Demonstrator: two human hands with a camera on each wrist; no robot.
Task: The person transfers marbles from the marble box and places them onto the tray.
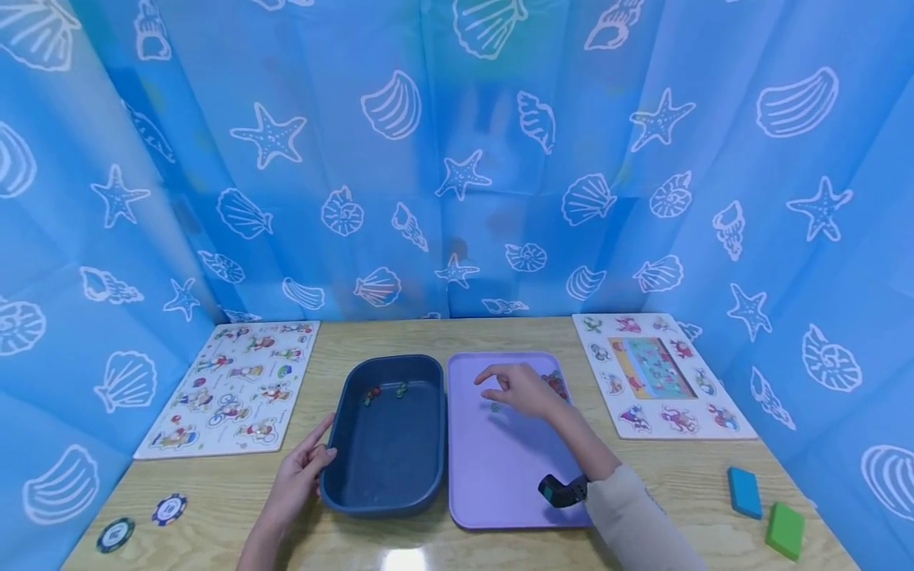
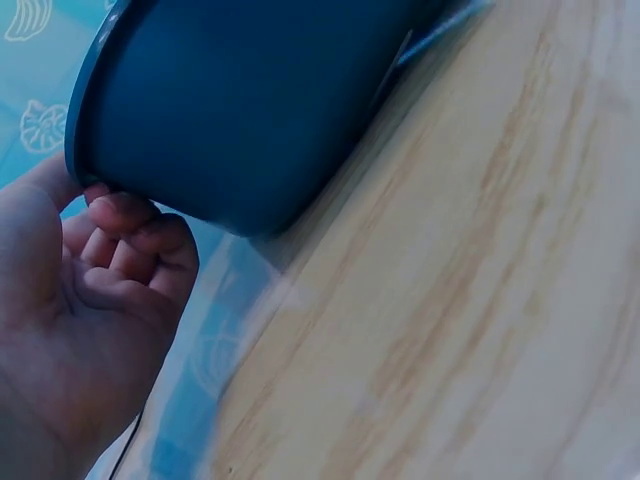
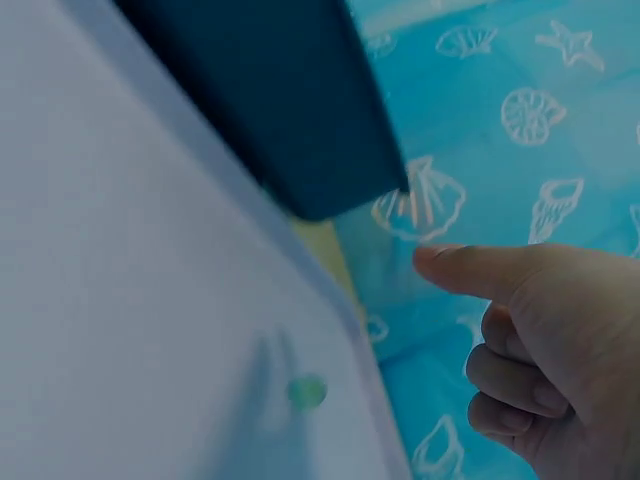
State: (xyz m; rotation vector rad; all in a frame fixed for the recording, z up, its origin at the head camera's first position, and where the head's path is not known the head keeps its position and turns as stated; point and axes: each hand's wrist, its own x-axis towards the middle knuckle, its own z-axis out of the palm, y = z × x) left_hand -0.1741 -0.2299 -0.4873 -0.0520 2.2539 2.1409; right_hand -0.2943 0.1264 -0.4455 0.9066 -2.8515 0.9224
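A dark blue bin (image 1: 384, 468) has a few small red and green pieces (image 1: 373, 393) near its far end. My left hand (image 1: 298, 468) grips the bin's left rim, thumb at the top edge and fingers curled at the outer wall. Over the purple tray (image 1: 493, 484), just right of the bin, hovers my right hand (image 1: 524, 388). Its thumb and index finger stand apart with nothing between them; the other fingers curl in. A small green piece (image 3: 307, 392) lies in the tray below. Red and green pieces (image 1: 555, 384) in the tray's far right corner are partly hidden by this hand.
A white picture puzzle board (image 1: 236, 381) lies left, another puzzle board (image 1: 671, 377) right. Two poker chips (image 1: 169, 509) are at the front left. A blue block (image 1: 745, 492) and a green block (image 1: 785, 530) sit front right. A shell-patterned blue curtain (image 1: 428, 238) surrounds the table.
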